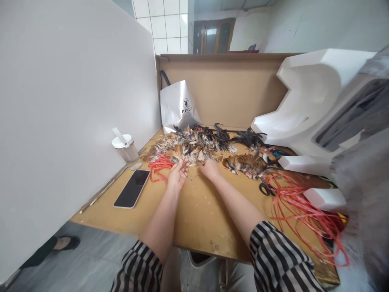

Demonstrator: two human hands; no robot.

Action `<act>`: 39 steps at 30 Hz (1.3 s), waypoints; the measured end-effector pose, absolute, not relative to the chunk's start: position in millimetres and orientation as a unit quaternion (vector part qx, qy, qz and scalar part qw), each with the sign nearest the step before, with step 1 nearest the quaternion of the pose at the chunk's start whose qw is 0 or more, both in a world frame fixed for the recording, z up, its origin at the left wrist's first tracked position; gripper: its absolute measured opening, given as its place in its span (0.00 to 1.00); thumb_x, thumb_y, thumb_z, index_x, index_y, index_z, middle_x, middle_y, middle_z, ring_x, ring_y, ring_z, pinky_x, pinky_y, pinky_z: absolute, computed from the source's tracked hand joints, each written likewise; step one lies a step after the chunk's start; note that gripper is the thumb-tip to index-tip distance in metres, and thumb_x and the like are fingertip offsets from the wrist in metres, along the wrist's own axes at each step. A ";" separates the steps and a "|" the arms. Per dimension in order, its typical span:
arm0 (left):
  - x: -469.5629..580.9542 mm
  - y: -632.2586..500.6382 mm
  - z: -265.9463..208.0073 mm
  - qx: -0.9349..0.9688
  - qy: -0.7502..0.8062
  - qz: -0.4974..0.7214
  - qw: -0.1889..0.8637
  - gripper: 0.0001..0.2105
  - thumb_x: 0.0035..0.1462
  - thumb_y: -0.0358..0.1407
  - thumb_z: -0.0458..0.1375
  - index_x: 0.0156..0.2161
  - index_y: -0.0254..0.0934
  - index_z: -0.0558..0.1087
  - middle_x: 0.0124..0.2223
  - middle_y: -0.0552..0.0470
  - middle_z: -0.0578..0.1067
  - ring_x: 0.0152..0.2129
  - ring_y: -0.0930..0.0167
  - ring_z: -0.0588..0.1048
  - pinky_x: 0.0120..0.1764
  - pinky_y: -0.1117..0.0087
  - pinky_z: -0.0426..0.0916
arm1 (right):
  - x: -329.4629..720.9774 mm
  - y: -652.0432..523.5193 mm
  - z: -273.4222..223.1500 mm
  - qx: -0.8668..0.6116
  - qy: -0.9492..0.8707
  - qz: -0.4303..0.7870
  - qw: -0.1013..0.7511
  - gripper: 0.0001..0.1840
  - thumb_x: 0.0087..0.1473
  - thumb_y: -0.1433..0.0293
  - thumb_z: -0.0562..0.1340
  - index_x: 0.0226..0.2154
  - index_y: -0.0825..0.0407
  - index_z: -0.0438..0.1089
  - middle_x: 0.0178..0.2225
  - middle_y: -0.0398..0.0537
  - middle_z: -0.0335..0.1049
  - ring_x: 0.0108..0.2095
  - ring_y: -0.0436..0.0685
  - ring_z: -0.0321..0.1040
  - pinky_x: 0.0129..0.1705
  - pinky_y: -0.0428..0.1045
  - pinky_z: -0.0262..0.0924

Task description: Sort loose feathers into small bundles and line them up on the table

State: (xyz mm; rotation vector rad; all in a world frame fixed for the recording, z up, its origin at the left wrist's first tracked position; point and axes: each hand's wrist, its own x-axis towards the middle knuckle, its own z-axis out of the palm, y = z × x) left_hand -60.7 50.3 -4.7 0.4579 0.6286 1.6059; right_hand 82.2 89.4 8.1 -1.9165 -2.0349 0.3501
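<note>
My left hand [178, 173] is palm-up in front of the feather pile, with its fingers curled in a pinch. A thin quill-like end shows just below those fingers, seemingly from a feather. Beside it, my right hand [209, 168] is closed with the knuckles up, and whatever it pinches is hidden. Brown, black and pale feathers [194, 142] lie in long bunches right behind both hands. Red plastic strips [159, 165] sit against the pile, left of my left hand. A separate bunch of brown feathers [246, 164] rests to the right of my right hand.
A phone [132, 189] and a lidded cup [126, 149] occupy the table's left side. At right are black-handled scissors [266, 188], a tangle of red strips [291, 198] and white foam pieces [323, 198]. A silver bag [174, 107] stands by the back cardboard wall [237, 89].
</note>
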 end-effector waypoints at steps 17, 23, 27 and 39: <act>-57.2 47.9 -3.6 0.170 0.260 0.700 0.643 0.06 0.46 0.31 0.59 0.33 0.35 0.70 0.32 0.52 0.75 0.25 0.79 0.71 0.25 0.79 0.62 | 80.3 173.2 0.0 -0.746 -0.589 0.172 0.259 0.37 0.37 0.51 0.59 0.44 0.60 0.59 0.42 0.66 0.64 0.43 0.67 0.62 0.42 0.56 0.55; -56.4 49.0 -4.9 0.182 0.259 0.698 0.643 0.07 0.45 0.31 0.59 0.34 0.34 0.71 0.33 0.51 0.75 0.24 0.78 0.71 0.25 0.79 0.62 | 76.7 179.4 -9.7 -0.717 -0.560 0.246 0.334 0.25 0.34 0.72 0.64 0.40 0.58 0.62 0.41 0.64 0.66 0.44 0.65 0.62 0.45 0.56 0.53; -56.3 48.5 -5.3 0.177 0.256 0.700 0.642 0.07 0.45 0.31 0.59 0.33 0.34 0.71 0.32 0.51 0.75 0.24 0.78 0.71 0.25 0.79 0.62 | 87.0 177.9 -10.5 -0.697 -0.537 0.285 0.380 0.19 0.35 0.74 0.63 0.36 0.57 0.64 0.38 0.59 0.68 0.42 0.61 0.64 0.42 0.50 0.56; -56.1 49.1 -9.0 0.185 0.265 0.689 0.649 0.08 0.45 0.30 0.59 0.34 0.34 0.71 0.33 0.50 0.75 0.24 0.78 0.72 0.24 0.80 0.64 | 132.4 149.0 18.8 -0.558 -0.364 0.533 0.521 0.07 0.43 0.76 0.60 0.26 0.54 0.60 0.14 0.38 0.62 0.13 0.45 0.57 0.14 0.41 0.53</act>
